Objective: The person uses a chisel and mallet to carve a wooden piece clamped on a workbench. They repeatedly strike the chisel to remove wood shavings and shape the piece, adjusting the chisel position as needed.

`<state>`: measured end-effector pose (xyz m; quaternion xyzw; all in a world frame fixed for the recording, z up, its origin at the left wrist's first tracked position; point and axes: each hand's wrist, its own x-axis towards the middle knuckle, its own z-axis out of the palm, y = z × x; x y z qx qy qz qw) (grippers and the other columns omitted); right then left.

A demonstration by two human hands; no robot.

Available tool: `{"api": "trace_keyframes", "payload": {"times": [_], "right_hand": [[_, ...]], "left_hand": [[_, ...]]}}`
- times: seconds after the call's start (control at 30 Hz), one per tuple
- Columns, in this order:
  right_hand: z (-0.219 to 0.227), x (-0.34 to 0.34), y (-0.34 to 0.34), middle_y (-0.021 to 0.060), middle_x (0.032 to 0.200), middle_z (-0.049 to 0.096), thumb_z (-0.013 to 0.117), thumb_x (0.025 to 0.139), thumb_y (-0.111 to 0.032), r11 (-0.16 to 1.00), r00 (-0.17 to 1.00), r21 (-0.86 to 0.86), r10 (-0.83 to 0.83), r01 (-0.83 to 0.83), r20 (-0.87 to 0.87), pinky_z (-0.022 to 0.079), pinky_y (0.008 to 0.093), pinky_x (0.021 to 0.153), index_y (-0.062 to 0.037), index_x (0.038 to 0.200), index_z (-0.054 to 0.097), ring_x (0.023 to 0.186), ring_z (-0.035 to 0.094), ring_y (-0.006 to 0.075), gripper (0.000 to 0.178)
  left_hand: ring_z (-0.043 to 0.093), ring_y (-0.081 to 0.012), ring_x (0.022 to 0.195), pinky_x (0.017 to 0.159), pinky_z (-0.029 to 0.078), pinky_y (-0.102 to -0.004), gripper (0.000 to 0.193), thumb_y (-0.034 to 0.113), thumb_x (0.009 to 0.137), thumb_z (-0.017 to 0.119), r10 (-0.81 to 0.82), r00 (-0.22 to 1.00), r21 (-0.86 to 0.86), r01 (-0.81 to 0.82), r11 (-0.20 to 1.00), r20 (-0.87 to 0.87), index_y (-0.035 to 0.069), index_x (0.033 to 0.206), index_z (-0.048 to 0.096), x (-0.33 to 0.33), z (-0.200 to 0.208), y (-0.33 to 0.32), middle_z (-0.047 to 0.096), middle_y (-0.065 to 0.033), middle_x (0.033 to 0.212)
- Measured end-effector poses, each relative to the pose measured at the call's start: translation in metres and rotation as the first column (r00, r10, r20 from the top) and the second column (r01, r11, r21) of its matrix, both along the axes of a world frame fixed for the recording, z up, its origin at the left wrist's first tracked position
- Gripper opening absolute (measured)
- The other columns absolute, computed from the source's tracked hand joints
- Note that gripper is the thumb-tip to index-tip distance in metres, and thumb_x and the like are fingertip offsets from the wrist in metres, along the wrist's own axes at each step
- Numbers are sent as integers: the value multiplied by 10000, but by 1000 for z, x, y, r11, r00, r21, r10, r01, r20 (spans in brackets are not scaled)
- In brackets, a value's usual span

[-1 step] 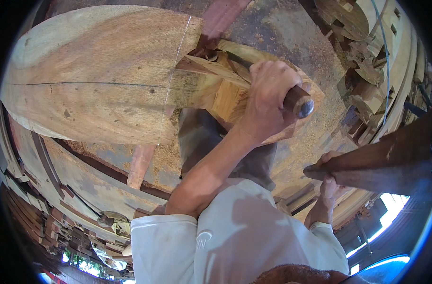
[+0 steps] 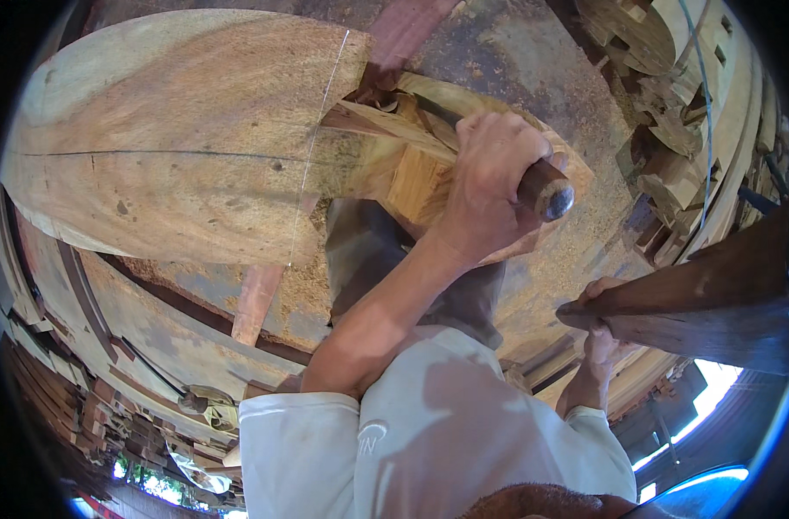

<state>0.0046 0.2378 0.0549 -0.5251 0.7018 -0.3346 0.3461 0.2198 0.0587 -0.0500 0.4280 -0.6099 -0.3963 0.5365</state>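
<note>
My left hand [image 2: 494, 186] is closed around the dark wooden handle of a chisel [image 2: 546, 189]. The handle has a shiny, rounded end, and its blade is hidden behind the hand. Under this hand lies a large carved wooden workpiece [image 2: 187, 138], broad and rounded at left, with a notched, chopped part [image 2: 420, 183] near my wrist. A white line crosses the broad part and a dark line runs along it. Off to the right, my right hand [image 2: 603, 333] grips the narrow end of a heavy dark wooden mallet [image 2: 714, 298], held raised and apart from the chisel.
Sawdust and chips cover the work surface [image 2: 576, 285]. Wood offcuts [image 2: 671, 186] are heaped at the far right, with a thin blue cord [image 2: 707, 112] across them. More stacked wood pieces [image 2: 44, 385] stand at the lower left. A reddish wooden strip [image 2: 258, 303] sticks out below the workpiece.
The mallet's wide end has tilted slightly downward in the picture. My left hand, the chisel and the workpiece stay in place.
</note>
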Motion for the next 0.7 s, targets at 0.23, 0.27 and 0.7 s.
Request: {"api": "trace_keyframes", "payload": {"times": [0.23, 0.27, 0.7], "right_hand": [[1, -1, -14, 240, 1085, 725, 932, 760, -273, 997, 913, -46, 42, -67, -407, 553, 419, 885, 64, 1408, 575, 970, 715, 354, 814], [1, -7, -8, 226, 1141, 711, 916, 778, -261, 998, 982, -35, 43, -50, -182, 531, 415, 937, 53, 1439, 559, 1038, 693, 332, 814], [14, 7, -32, 181, 932, 688, 901, 819, -332, 967, 953, -60, -233, 248, 193, 575, 373, 672, 35, 1163, 602, 801, 683, 253, 586]], "left_hand": [[620, -350, 909, 856, 435, -436, 276, 69, 773, 830, -5, 1000, 27, 5, 1000, 12, 90, 950, 620, 0, 2, -4, 633, -115, 940], [623, -352, 913, 857, 436, -435, 290, 62, 758, 829, -2, 1000, 33, 1, 999, 22, 88, 960, 623, -1, 1, -6, 636, -116, 942], [630, -324, 889, 842, 434, -446, 267, 53, 753, 808, -35, 997, 41, 32, 999, 74, 103, 926, 610, -17, 6, -13, 637, -96, 901]]}}
